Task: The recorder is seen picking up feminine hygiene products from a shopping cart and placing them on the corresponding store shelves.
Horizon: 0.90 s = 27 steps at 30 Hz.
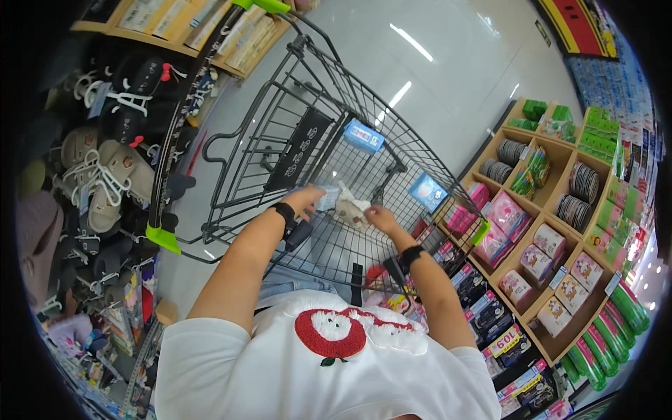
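Note:
Both my arms reach over the side of a black wire shopping cart. My left hand is beside a pale blue-and-white packet, its fingers partly spread; whether it grips the packet is unclear. At the edge of a crumpled beige-and-white patterned pouch, the closed fingers of my right hand hold the fabric. A blue box rests in the basket near the folding seat panel. Another blue pack lies toward the cart's far right end.
On the left, slippers hang on white hangers beside the cart handle. To the right stands a wooden compartment shelf with wrapped rolls and pink packs. Glossy grey floor stretches beyond the cart.

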{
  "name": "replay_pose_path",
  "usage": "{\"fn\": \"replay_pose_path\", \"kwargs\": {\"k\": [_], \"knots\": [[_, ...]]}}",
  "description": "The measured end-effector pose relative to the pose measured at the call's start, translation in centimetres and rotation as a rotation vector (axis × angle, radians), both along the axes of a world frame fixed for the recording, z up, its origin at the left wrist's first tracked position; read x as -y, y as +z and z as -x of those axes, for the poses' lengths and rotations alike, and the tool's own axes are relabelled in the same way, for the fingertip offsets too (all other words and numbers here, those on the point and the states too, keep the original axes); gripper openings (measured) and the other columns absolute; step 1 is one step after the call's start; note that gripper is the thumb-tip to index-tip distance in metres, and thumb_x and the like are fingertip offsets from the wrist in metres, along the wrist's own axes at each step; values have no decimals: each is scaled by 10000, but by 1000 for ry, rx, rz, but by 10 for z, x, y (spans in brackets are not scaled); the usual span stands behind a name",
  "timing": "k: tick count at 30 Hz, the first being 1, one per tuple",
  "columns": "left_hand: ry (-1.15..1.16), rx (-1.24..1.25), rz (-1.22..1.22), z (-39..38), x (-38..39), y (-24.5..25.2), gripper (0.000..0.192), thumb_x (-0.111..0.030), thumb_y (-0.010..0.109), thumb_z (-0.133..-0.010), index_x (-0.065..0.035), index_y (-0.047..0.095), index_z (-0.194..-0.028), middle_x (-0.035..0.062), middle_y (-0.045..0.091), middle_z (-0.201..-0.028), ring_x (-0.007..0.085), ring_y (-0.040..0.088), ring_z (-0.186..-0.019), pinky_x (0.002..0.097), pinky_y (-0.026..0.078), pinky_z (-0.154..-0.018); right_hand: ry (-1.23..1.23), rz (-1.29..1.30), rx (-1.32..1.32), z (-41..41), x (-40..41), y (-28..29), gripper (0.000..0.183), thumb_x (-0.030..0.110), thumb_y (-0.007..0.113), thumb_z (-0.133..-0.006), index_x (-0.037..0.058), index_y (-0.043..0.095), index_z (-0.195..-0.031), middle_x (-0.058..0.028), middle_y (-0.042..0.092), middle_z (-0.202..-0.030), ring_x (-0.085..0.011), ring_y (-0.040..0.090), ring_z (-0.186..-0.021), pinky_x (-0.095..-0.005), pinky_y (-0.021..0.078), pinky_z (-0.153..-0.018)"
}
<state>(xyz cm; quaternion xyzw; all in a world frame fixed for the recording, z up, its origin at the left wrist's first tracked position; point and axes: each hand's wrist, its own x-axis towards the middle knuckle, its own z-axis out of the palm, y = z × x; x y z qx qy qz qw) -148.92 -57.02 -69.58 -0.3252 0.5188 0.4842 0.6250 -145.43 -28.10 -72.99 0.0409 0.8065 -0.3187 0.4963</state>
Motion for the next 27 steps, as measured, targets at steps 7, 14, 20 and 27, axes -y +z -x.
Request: {"fn": "replay_pose_path", "kwargs": {"k": [7, 14, 20, 27], "knots": [[15, 29, 34, 38, 11, -34, 664, -370, 516, -830, -19, 247, -1325, 205, 399, -1286, 340, 514, -1047, 463, 509, -748, -476, -9, 578, 68, 96, -10, 494, 447, 520, -833, 127, 463, -1204, -94, 531, -1095, -237, 544, -959, -421, 467, -745], [7, 147, 36, 40, 3, -101, 568, -368, 444, -880, -18, 280, -1296, 198, 533, -1087, 278, 628, -815, 323, 561, -666, -573, 163, 702, 77, 151, -26, 614, 511, 482, -840, 164, 335, -1325, -86, 344, -1327, -264, 438, -1119, -469, 430, -825], [313, 268, -178, 37, -2, -137, 537, -347, 515, -847, -37, 384, -1265, 154, 517, -1150, 306, 624, -857, 306, 558, -695, -854, 257, 868, 60, 126, -68, 706, 554, 410, -863, 204, 142, -1414, -62, 119, -1472, -304, 300, -1272, -507, 323, -965], [477, 499, -161, 27, -33, -115, 436, -356, 568, -819, -47, 467, -1109, 133, 531, -1054, 300, 582, -896, 366, 522, -783, -865, 123, 720, 45, 114, -40, 659, 563, 400, -846, 216, 234, -1381, -47, 248, -1418, -269, 279, -1279, -512, 267, -984]]}}
